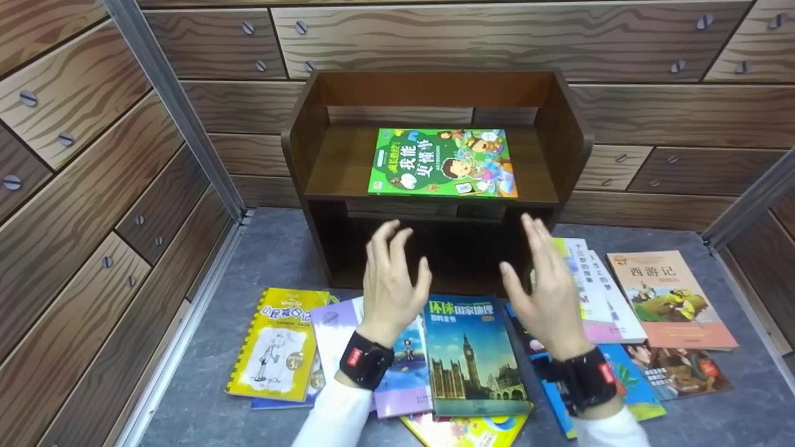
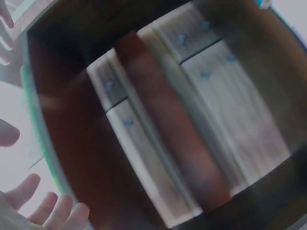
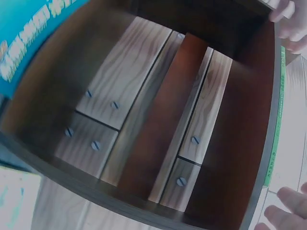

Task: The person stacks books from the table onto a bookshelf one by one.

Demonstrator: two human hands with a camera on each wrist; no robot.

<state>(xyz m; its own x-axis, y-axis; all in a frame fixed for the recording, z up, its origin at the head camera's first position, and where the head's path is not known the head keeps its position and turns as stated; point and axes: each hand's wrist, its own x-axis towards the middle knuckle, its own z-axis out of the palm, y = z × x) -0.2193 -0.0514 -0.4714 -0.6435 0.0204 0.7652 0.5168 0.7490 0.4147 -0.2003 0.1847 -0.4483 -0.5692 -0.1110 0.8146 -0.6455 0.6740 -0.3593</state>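
A green picture book (image 1: 444,162) lies flat on the upper shelf of a small dark brown bookshelf (image 1: 435,87), its edge along the shelf's front. Both hands are raised in front of the shelf's lower compartment, palms turned toward each other, and neither holds anything. My left hand (image 1: 394,285) has its fingers up and slightly bent, above a book with a clock tower cover (image 1: 472,366) and a lilac book (image 1: 335,329). My right hand (image 1: 549,298) has straighter fingers and overlaps several white-covered books (image 1: 599,298) in the head view. Inside the lower compartment (image 3: 163,120) no books show.
On the grey floor, a yellow spiral-edged book (image 1: 273,347) lies at left and a yellow book (image 1: 466,431) at front. To the right are an orange-pink book (image 1: 674,298), a brown-covered book (image 1: 686,372) and a blue book (image 1: 627,372). Wood-patterned walls (image 1: 497,40) stand behind and beside.
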